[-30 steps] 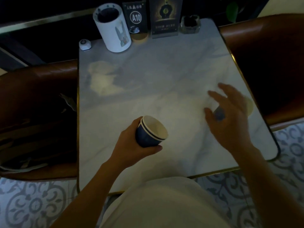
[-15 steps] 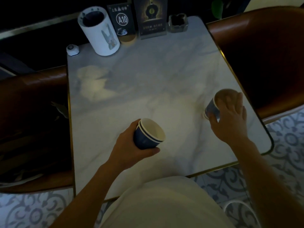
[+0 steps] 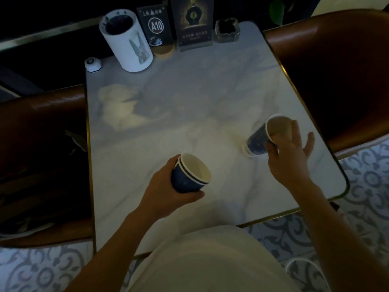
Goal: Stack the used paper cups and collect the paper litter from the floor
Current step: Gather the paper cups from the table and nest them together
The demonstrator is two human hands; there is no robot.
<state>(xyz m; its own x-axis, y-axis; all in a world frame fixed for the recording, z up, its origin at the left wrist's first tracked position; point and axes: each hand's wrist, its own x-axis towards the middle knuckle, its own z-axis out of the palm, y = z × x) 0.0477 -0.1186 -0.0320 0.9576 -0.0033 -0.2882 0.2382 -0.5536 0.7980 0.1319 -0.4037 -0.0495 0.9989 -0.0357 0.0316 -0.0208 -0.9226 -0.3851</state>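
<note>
My left hand (image 3: 166, 194) grips two nested blue paper cups (image 3: 189, 175) with white rims, tilted to the right just above the marble table (image 3: 168, 98). My right hand (image 3: 288, 157) holds a third blue paper cup (image 3: 263, 138) near the table's right edge. That cup leans over with its brownish inside facing up and right, and its base is close to the tabletop. The thumb is on its near side and the fingers lie over its rim. No paper litter shows on the patterned floor (image 3: 368, 186).
At the table's far end stand a white cylinder holder (image 3: 128, 45), an A10 sign (image 3: 156, 28), a menu stand (image 3: 192, 24), a glass ashtray (image 3: 227, 31) and a small white button (image 3: 92, 64). Brown leather seats (image 3: 336, 70) flank both sides.
My right hand reached the lone cup, closed on it and tipped it up off the table. The left hand kept the nested cups nearly still.
</note>
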